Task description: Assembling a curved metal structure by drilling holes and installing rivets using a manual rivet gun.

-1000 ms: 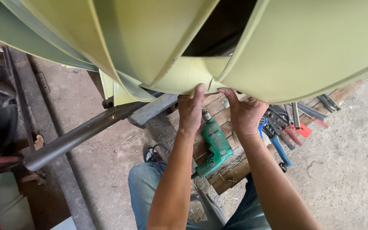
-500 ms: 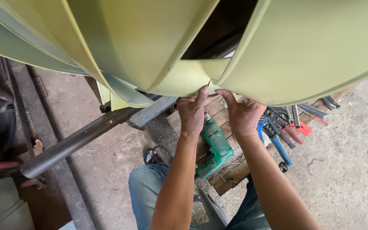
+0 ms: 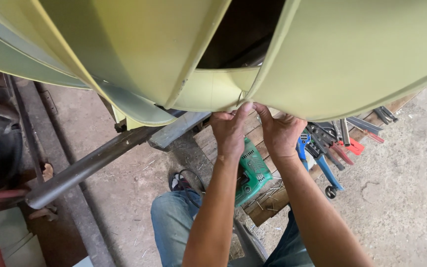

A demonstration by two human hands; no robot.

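A large pale yellow-green sheet-metal body [image 3: 352,59] is seen filling the upper part of the head view, curved and made up of several panels with a dark opening near the top centre. Both hands are raised to its lower edge, at the seam where a small inset panel [image 3: 213,89] meets the wide right-hand panel. The left hand [image 3: 230,132] is pressed against that edge with the thumb up on the metal and the fingers curled under the lip, so the edge is pinched. The right hand [image 3: 280,131] is set just beside it, touching it, with its fingers hooked up behind the rim and gripping the same edge. Below the hands, a green power drill [image 3: 253,170] is lying on a wooden pallet [image 3: 268,202], near the left forearm. To the right of the drill, a cluster of hand tools [image 3: 329,143] with blue, red and dark handles is spread over the pallet. A long grey steel pipe [image 3: 90,165] is laid diagonally across the concrete floor [image 3: 401,198] at the left, running under the metal body. The person's knees in blue jeans [image 3: 174,222] are seen at the bottom, with a shoe [image 3: 180,183] just above the left one.
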